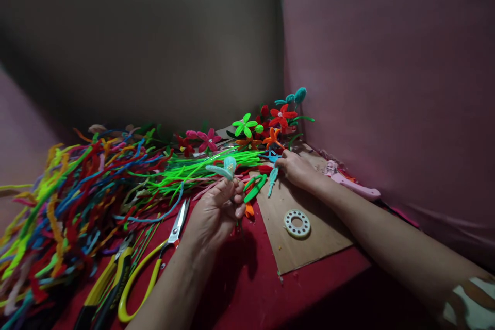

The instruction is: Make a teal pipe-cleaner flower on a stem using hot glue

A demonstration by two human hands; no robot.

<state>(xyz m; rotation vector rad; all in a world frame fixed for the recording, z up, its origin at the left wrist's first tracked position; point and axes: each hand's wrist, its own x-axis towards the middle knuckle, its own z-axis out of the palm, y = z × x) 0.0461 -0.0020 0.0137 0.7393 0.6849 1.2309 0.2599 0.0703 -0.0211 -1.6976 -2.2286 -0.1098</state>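
Observation:
A pale aqua pipe-cleaner flower (229,165), with a yellowish centre, stands up from my left hand (222,203), whose fingers are closed round its lower end. Farther right, my right hand (296,167) reaches over a cardboard piece, its fingertips pinched at a light-blue pipe-cleaner petal (273,178). More light-blue loops lie just beyond those fingertips, partly covered by them. Between the two hands rest green pipe-cleaner loops (255,188) and an orange piece (249,210), close to the left fingers.
A tape roll (297,224) lies on the cardboard (286,258). Yellow-handled scissors (154,263) and pliers (106,283) sit at left, beside heaped coloured pipe cleaners (65,206). Finished flowers (244,126) stand at the back. A pink-handled tool (356,185) lies along the right wall.

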